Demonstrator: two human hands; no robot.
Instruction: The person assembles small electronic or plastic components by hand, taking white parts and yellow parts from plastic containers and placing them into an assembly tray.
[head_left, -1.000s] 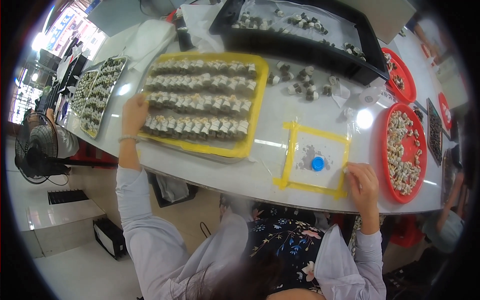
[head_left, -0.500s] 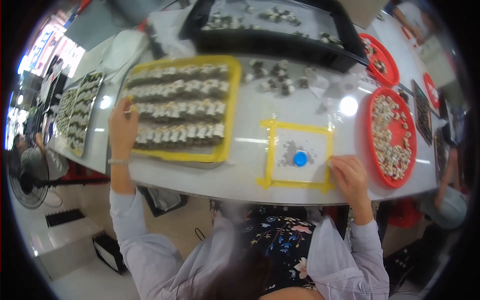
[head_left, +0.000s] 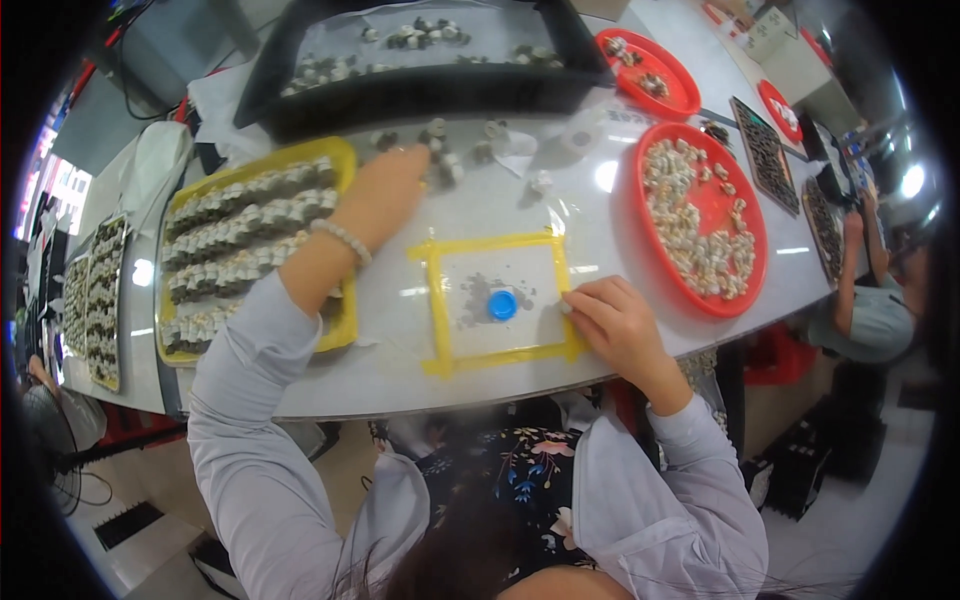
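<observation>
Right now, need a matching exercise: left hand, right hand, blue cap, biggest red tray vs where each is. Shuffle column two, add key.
Column one
1. left hand
2. right hand
3. blue cap
4. biggest red tray

Column two
A. inside the yellow tape square
B. right of the tape square, holding many pale pieces
C. at the loose grey-and-white pieces in front of the black tray
D. fingers at the tape square's right edge

Pairs: 1-C, 2-D, 3-A, 4-B
</observation>
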